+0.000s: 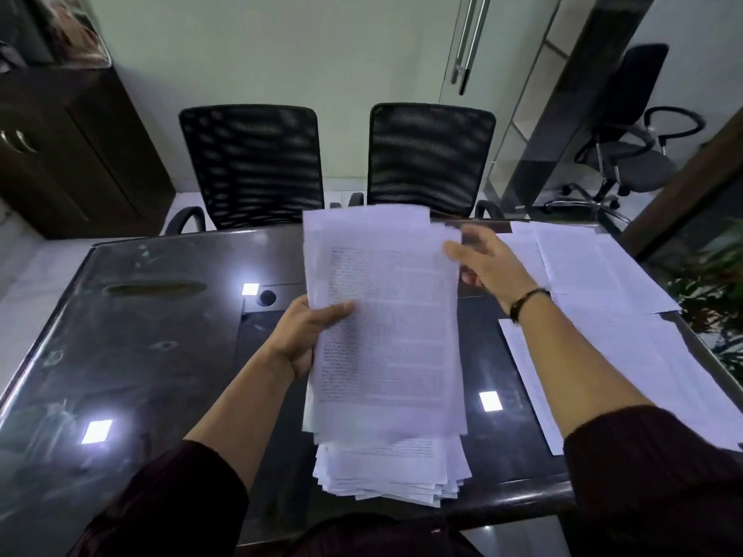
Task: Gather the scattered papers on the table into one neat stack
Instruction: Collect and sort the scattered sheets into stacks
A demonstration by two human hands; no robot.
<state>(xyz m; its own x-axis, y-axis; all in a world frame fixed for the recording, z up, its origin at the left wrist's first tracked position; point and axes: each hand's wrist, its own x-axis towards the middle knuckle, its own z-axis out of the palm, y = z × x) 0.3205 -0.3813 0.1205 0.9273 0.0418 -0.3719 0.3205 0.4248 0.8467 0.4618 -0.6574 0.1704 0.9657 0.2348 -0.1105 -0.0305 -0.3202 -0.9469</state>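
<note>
My left hand (309, 335) grips a thick bundle of printed papers (386, 315) by its left edge, thumb on the top sheet, holding it raised over the table. Under its lower end lies an uneven stack of papers (390, 472) near the table's front edge. My right hand (486, 261) hovers beside the bundle's upper right edge with fingers spread and relaxed, holding nothing. Several loose sheets (595, 267) lie spread over the right side of the table, and more loose sheets (627, 363) pass under my right forearm.
The dark glossy table (140, 355) reflects ceiling lights and has a round cable port (266, 297) near its centre. Two black mesh chairs (253, 162) stand at the far side. A dark cabinet (68, 150) is at the left, an office chair (627, 154) behind glass at the right.
</note>
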